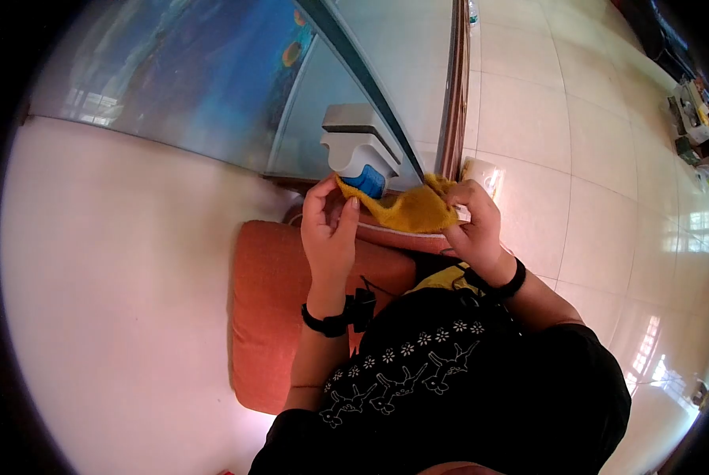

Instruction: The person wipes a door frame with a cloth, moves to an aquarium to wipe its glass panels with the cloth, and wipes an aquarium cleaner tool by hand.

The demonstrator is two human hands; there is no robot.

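A mustard-yellow cloth is stretched between my two hands. My left hand pinches its left end between thumb and fingers, close to a blue part under a white and grey device. My right hand is closed on the cloth's right end, beside the lower end of a dark frame edge. The cloth sags a little in the middle. Both wrists wear black bands.
An orange-red cushion lies below my left hand. Glass panels with a brown frame rise ahead. A pale cylindrical object is just beyond my right hand. Shelves with items stand at the far right.
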